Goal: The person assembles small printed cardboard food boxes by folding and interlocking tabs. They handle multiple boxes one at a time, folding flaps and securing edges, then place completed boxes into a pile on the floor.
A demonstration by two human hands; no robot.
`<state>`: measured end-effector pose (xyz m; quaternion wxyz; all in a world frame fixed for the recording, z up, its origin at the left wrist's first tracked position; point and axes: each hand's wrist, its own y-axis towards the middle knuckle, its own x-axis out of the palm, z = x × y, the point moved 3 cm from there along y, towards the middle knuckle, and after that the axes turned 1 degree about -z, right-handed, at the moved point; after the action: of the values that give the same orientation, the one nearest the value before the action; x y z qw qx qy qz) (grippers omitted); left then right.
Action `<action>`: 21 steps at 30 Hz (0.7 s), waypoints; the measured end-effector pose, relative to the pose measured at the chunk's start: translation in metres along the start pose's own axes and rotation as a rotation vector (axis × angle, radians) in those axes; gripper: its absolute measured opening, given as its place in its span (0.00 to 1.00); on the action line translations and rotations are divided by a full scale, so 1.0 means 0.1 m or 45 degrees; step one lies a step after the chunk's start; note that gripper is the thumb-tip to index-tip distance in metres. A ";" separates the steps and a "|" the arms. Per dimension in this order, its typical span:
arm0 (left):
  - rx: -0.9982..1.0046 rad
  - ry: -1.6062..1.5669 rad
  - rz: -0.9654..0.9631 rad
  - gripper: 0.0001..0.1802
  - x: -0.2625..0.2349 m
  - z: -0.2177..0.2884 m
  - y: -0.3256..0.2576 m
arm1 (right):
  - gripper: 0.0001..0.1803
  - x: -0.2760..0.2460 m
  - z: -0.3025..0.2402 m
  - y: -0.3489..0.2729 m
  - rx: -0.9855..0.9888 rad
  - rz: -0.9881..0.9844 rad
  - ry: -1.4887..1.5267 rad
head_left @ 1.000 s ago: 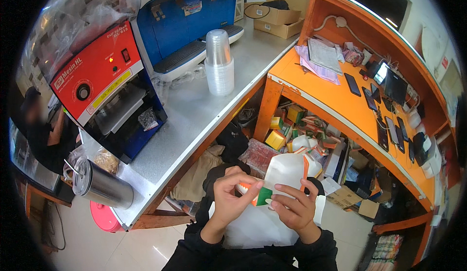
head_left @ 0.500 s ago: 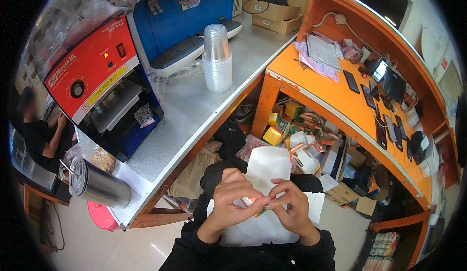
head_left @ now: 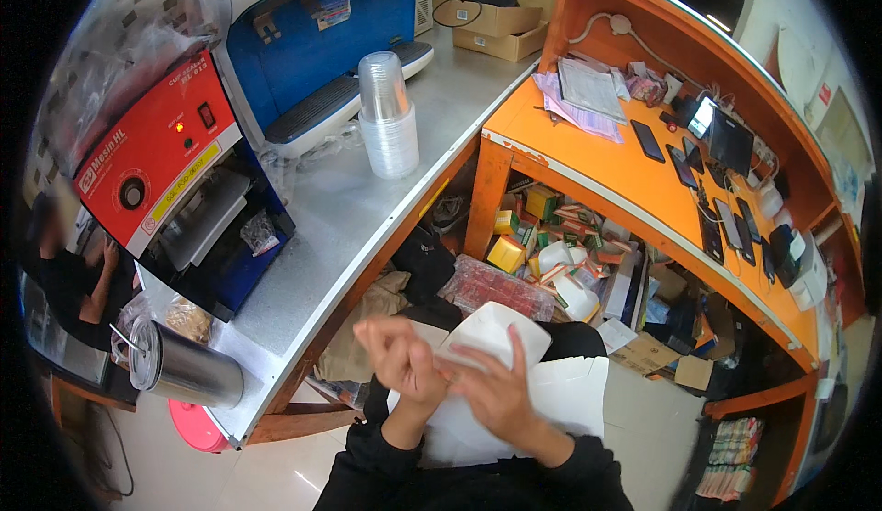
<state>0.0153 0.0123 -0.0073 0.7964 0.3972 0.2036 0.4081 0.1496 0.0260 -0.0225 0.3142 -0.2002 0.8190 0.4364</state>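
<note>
A white folded paper food box [head_left: 501,327] is tilted above my lap, its pale inner side showing. My right hand [head_left: 501,392] grips its near edge, with a finger raised along the side. My left hand [head_left: 404,364] is up beside the box, its fingers smeared by motion. I cannot make out whether it still touches the near corner. Flat white paper sheets [head_left: 565,401] lie across my lap under both hands.
On the metal counter [head_left: 340,235] to the left stand a red cup-sealing machine [head_left: 156,162], a steel tumbler [head_left: 188,364] and stacked plastic cups [head_left: 388,134]. An orange desk [head_left: 588,148] bears several phones. Folded boxes [head_left: 551,263] are heaped beneath it. Another person [head_left: 78,263] is at far left.
The white box has tipped over and come nearer to my hands. My hands, earlier pinching together at its near edge, have parted somewhat. The view has shifted slightly.
</note>
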 end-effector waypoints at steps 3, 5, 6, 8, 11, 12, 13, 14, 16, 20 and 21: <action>-0.181 0.009 -0.083 0.05 0.06 -0.07 0.07 | 0.21 -0.14 0.48 0.26 -0.019 0.040 -0.344; -0.313 0.020 -0.200 0.10 0.03 -0.13 0.08 | 0.26 -0.23 0.75 0.38 0.166 0.091 -0.519; -0.345 -0.012 -0.240 0.10 0.00 -0.17 0.08 | 0.29 -0.27 0.84 0.41 0.297 0.162 -0.555; -0.439 0.000 -0.312 0.11 -0.08 -0.26 0.05 | 0.33 -0.22 0.87 0.36 0.423 0.071 -0.532; -0.543 -0.082 -0.307 0.13 -0.20 -0.39 -0.03 | 0.38 0.08 0.57 0.10 0.267 -0.334 -0.372; -0.577 -0.072 -0.306 0.13 -0.23 -0.42 -0.05 | 0.38 0.23 0.43 -0.01 0.208 -0.522 -0.325; -0.594 -0.083 -0.291 0.12 -0.25 -0.45 -0.06 | 0.37 0.35 0.29 -0.12 0.204 -0.645 -0.218; -0.586 -0.095 -0.298 0.12 -0.27 -0.45 -0.07 | 0.36 0.45 0.18 -0.23 0.194 -0.778 -0.119; -0.576 -0.046 -0.326 0.11 -0.32 -0.45 -0.06 | 0.35 0.54 0.03 -0.36 0.190 -0.752 -0.165; -0.568 0.000 -0.308 0.10 -0.38 -0.43 0.00 | 0.34 0.49 -0.03 -0.48 0.242 -0.700 -0.193; -0.575 -0.035 -0.307 0.09 -0.38 -0.42 0.00 | 0.34 0.45 -0.04 -0.49 0.216 -0.694 -0.154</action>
<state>-0.0346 0.0008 -0.0322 0.9105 0.1877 0.1425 0.3398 0.1454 -0.0066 -0.0809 0.4837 -0.3594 0.7485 0.2769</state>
